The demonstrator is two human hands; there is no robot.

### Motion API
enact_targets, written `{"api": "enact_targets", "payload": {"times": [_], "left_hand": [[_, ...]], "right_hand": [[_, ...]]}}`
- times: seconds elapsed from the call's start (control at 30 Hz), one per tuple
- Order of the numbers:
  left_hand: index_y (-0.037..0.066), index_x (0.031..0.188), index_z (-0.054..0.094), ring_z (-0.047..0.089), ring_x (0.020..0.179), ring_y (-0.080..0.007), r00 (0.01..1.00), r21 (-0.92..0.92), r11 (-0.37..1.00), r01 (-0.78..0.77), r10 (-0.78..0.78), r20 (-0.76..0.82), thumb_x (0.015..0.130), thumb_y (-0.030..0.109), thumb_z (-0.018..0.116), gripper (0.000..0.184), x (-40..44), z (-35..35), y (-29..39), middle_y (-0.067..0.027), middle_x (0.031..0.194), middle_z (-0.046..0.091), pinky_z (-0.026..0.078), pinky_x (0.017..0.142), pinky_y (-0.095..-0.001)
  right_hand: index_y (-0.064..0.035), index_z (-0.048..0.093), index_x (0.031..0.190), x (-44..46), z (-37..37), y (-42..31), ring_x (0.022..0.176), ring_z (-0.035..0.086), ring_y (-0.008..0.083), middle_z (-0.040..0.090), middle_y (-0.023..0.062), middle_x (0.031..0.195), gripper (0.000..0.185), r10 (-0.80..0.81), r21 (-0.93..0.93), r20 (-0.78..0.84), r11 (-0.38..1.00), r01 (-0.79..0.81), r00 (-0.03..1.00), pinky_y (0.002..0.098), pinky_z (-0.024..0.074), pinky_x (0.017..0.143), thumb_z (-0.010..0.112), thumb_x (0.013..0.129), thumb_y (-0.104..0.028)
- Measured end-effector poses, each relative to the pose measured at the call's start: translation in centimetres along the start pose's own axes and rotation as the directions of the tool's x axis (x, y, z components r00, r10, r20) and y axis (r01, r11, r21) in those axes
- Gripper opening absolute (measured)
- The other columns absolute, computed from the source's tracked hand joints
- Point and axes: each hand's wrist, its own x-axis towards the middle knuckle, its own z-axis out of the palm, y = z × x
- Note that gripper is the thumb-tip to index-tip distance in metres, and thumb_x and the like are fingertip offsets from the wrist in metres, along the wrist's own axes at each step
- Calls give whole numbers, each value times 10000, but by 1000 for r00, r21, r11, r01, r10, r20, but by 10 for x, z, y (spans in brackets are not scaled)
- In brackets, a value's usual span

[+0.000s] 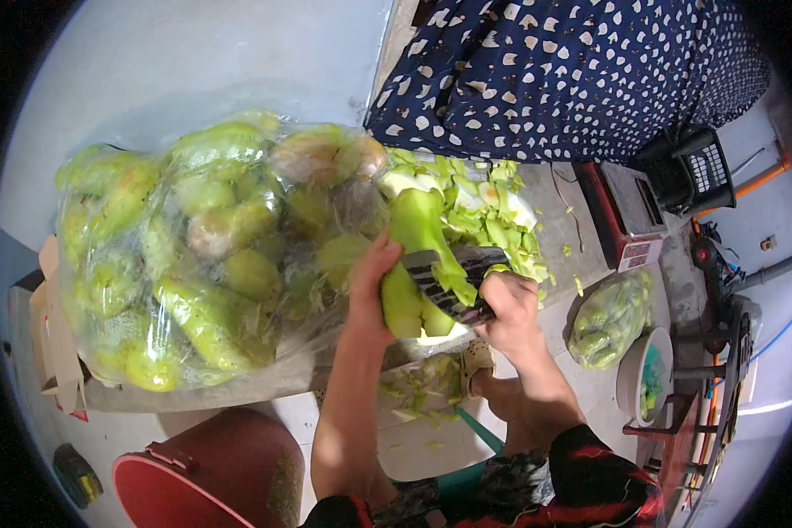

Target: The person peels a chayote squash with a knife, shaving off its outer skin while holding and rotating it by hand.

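My left hand [374, 277] is wrapped round the side of a large green fruit [402, 304], holding it over the edge of the counter. In my right hand [510, 308] is a dark, wide-bladed cutting tool [453, 286], its blade lying across the fruit. A long strip of green peel [422, 229] rises over the blade. Beyond the hands, a heap of green and whitish peelings [493, 211] covers part of the counter. To the left lies a big clear plastic bag of green fruits [194, 255].
A red bucket [211, 466] stands below the counter at the left. At the right are a red scale [620, 216], a black basket [691, 172], a bag of green pieces [612, 321] and a white basin [634, 378]. Dark patterned cloth [572, 79] hangs behind.
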Motion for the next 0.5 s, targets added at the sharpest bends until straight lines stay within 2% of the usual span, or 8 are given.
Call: {"api": "enact_targets", "payload": {"times": [0.07,0.17,0.3,0.4,0.47,0.5], "left_hand": [[34,1393,397,612,1073,-220,1000,65,998,23,-23,4,885,250,540,570,0,3,-7,-117,1228,582,512,914,-356],[24,1394,393,606,1091,-227,998,61,998,30,-27,-50,893,255,540,572,1,10,-11,-129,1234,578,507,923,-359],[27,1389,398,609,1086,-228,999,31,999,34,-33,-37,892,264,541,569,-2,13,-5,-129,1227,582,509,920,-362],[35,1387,400,610,1078,-226,993,-9,994,108,-108,43,894,273,539,564,-1,18,-6,-129,1226,581,512,916,-361],[43,1385,404,613,1069,-221,991,81,989,122,-116,-70,899,290,536,561,-2,19,-10,-125,1226,582,511,915,-360],[50,1382,414,616,1058,-214,992,53,990,127,-126,-29,912,296,532,544,-1,12,-11,-114,1218,585,507,920,-363]], "right_hand": [[-58,475,749,1,-1,4,552,546,358,520,120,620,281,2,13,16,1000,-2,1000,425,436,514,711,599,-79],[-58,467,762,-11,20,30,568,568,359,534,124,624,265,154,-97,-23,983,-155,988,442,442,519,662,586,-26],[-63,458,761,-5,11,17,568,568,351,521,123,609,293,113,-81,-31,990,-115,993,437,435,503,677,567,-37],[-63,476,786,-7,12,22,563,569,355,537,129,620,289,113,-95,-54,988,-117,992,437,443,506,680,583,-40],[-44,510,851,-10,22,39,581,585,398,591,185,651,239,372,-133,-44,918,-375,927,468,462,542,668,672,-36],[-43,502,849,-14,23,52,582,587,404,585,194,637,221,421,-191,-45,886,-422,906,470,463,547,658,692,-33]]}}
